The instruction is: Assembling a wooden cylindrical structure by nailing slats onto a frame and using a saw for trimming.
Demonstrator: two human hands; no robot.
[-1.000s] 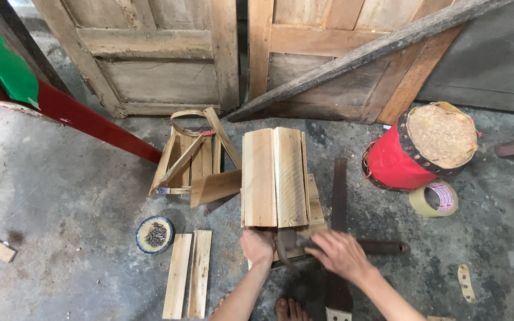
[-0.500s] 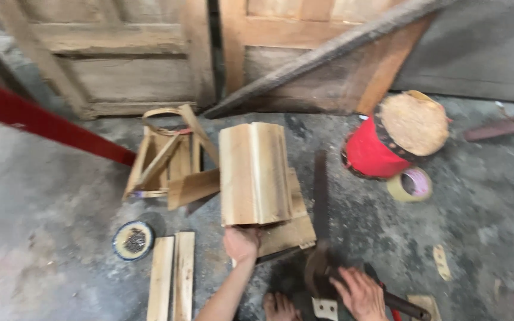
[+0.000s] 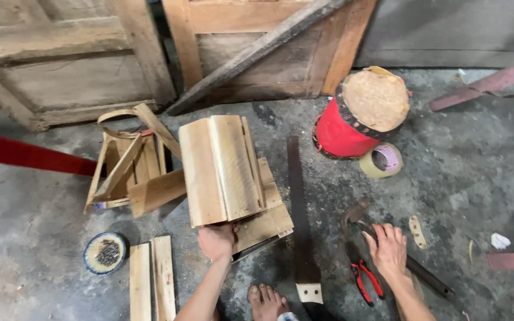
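Wooden slat box [image 3: 224,169]: stiff, light; left hand [image 3: 216,241] fingers clamp its near edge; right hand [image 3: 389,249] fingers spread on hammer [image 3: 388,249].

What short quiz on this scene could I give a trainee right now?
1. True or false: the left hand rests on the near edge of the wood piece.
2. Which tool is the right hand on? A) saw B) hammer C) tape roll
3. Fill in: the red-handled pliers lie between the saw and the ____ hand.

Key: 1 true; 2 B; 3 right.
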